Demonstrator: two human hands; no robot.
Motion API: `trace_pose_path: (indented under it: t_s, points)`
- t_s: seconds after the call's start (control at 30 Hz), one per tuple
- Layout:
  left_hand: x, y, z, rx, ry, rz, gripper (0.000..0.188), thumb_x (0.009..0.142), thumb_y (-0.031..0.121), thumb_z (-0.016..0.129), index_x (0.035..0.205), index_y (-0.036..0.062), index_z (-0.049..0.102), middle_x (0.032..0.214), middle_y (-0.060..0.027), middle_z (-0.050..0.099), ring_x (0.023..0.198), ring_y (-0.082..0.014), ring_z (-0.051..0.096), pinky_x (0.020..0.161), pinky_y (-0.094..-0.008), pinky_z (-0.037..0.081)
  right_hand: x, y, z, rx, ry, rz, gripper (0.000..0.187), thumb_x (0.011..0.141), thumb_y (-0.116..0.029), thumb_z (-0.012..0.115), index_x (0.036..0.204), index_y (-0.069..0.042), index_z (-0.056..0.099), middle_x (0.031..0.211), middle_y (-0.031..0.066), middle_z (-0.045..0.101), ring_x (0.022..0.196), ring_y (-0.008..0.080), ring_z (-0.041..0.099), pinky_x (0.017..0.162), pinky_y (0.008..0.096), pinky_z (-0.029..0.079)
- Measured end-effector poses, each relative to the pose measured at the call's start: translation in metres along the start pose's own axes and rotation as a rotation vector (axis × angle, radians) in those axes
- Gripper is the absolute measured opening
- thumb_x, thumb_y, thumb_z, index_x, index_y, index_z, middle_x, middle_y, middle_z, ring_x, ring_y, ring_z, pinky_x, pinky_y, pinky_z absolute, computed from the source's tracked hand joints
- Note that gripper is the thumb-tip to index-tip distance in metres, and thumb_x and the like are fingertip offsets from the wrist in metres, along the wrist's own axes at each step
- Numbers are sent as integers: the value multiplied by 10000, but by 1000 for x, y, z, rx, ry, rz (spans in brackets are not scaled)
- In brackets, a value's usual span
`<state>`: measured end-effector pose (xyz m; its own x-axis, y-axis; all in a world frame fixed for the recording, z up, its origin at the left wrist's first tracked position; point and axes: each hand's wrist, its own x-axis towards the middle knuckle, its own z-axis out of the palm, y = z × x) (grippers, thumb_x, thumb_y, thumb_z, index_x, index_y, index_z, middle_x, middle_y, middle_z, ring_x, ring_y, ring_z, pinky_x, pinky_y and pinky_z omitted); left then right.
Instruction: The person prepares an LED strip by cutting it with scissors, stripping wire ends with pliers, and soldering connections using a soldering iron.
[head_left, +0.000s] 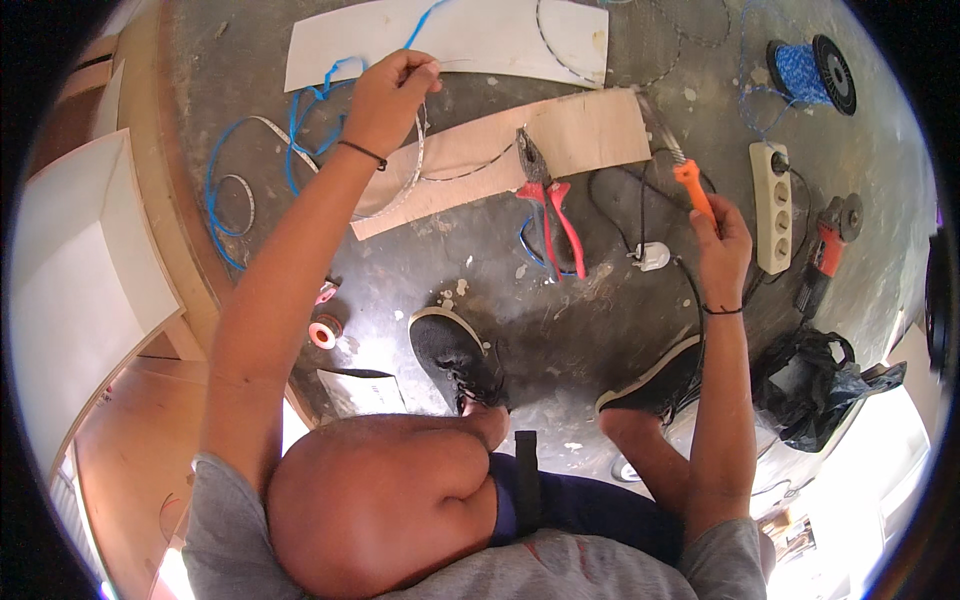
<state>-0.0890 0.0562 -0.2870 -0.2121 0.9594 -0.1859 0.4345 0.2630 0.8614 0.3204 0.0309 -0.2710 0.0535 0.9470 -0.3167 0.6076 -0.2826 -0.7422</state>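
Holding soldering iron [688,177] beside board [595,130] edge, floor [555,330] between shoes [450,350]

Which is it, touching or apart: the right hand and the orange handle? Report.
Touching: the head view shows the right hand closed around the orange handle.

Strong light burned the lower right side to blank white as I watched, and a pale glare sat on the dark floor [375,325] beside the left shoe [450,350]. The middle looked fairly crisp, though the white panel [80,280] at the left bowed toward a black, rounded rim.
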Motion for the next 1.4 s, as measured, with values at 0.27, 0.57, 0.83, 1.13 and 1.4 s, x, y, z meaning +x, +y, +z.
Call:
trace_pose_path:
  t_s: [0.27,0.57,0.83,1.13,1.4]
  points:
    - [-11,-9,-39,-265,214,-126,180,926,183,558,1010,26,580,876,-60,675,654,-62,507,596,-199,425,28,43,-2,-179,194,83,325,891,-222,590,1110,17,566,924,108,602,826,192,561,780,316,441]
    - [-38,-16,-60,-518,331,-166,171,902,170,604,949,7,586,806,-53,645,629,-67,542,587,-206,471,36,46,-1,-376,306,-28,328,894,-257,568,1087,8,584,944,178,621,850,327,596,776,395,456]
    - [-47,-19,-63,-637,386,-251,161,874,177,651,946,36,619,766,-4,588,663,-86,570,641,-237,515,34,48,-9,-492,301,-70,425,856,-276,617,1140,35,556,1043,201,612,963,362,592,836,406,452]
    - [-49,-11,-59,-736,331,-336,159,851,207,688,933,86,626,796,26,591,718,-88,585,679,-252,515,-7,-10,34,-389,357,-306,613,821,-334,673,1265,41,477,1225,242,508,1116,412,485,953,478,381]
    - [-55,-13,-45,-695,271,-418,160,848,229,695,929,109,626,795,38,594,735,-79,583,662,-233,482,-81,-69,141,-559,-56,-381,725,672,-357,790,1184,58,487,1085,209,542,1025,381,518,868,446,426]
